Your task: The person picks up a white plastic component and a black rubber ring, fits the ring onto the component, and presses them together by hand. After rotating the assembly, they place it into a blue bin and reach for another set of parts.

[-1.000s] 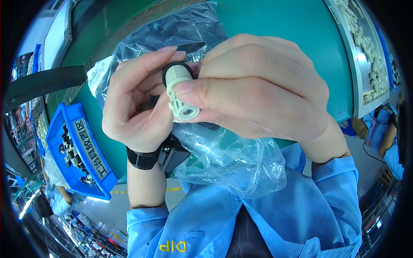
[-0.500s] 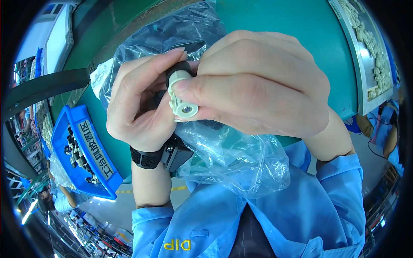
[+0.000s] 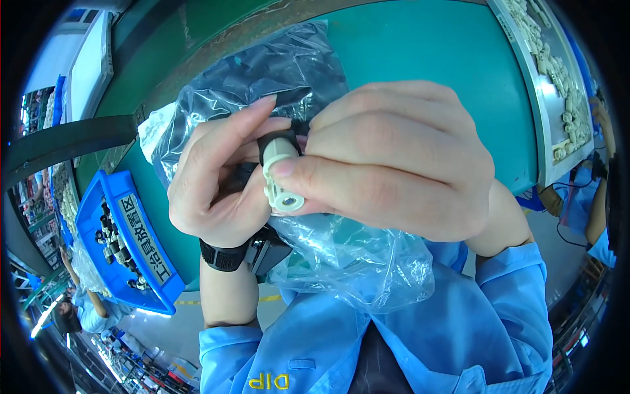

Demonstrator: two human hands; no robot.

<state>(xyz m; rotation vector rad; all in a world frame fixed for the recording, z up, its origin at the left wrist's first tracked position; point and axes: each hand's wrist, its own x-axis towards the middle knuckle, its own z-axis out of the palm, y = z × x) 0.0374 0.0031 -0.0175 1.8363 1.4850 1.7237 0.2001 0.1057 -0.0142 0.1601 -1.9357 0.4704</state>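
Note:
Between my two hands is a small pale cream plastic part (image 3: pixel 281 152) with a round, screw-like metal centre at its near end. A black ring or cap (image 3: pixel 278 139) sits around its far end. My right hand (image 3: pixel 400 164) pinches the cream part with its thumb on top; its other fingers curl behind. My left hand (image 3: pixel 220 171) is curled around the part from the left, fingers bent near the black ring, with something dark in its palm that I cannot make out. Below and behind both hands lies a clear plastic bag (image 3: pixel 354 262) on the green work surface.
At the left a blue bin (image 3: pixel 147 246) holds several black-and-cream parts. A metal-edged tray (image 3: pixel 548 131) with many cream parts stands at the right. A dark curved bar (image 3: pixel 72 139) crosses the left side. Other people are at work on both sides.
Both hands and the part appear a little lower in the picture, along with the bin and bag. The grip on the part looks the same.

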